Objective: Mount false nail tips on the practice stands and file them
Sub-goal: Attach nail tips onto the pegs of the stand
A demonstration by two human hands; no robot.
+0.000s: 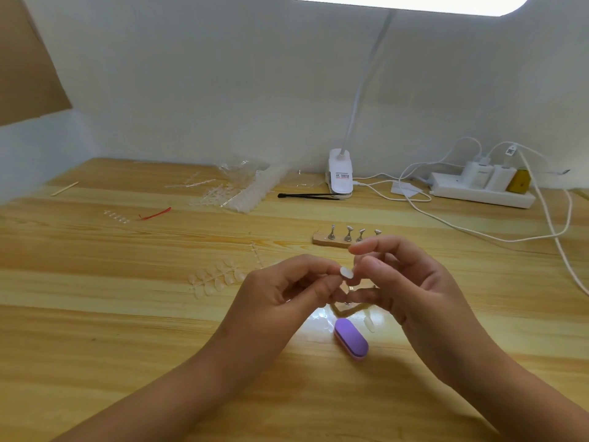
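The counter (95, 330) is spread under everything, and places are reckoned from the purple file (350, 342) laid on it near the front. Far behind the file, by the wall, a clip-on lamp (340, 173) is stood. Behind and to the right of the file a power strip (478, 193) with chargers plugged in is laid, its cables (446, 223) trailed over the counter. The left hand (280, 295) is held just behind and left of the file, and the right hand (420, 288) just behind and right of it. Far behind and left of the file a clear bag (245, 193) of tips is seen, and nearer, to the left of the file, a sprue (216, 279) of tips is laid flat. Behind the file, beyond the hands, a wooden stand (331, 239) with four metal pegs is set. A second stand (345, 309) is seen just behind the file, mostly hidden by fingers. A tip (346, 272) is pinched in the left grip, between thumb and forefinger, over the second stand. The right grip is curled, its thumb just beside that tip; whether the tip is touched cannot be told. A loose tip (369, 323) is laid just beside the file, to its right.
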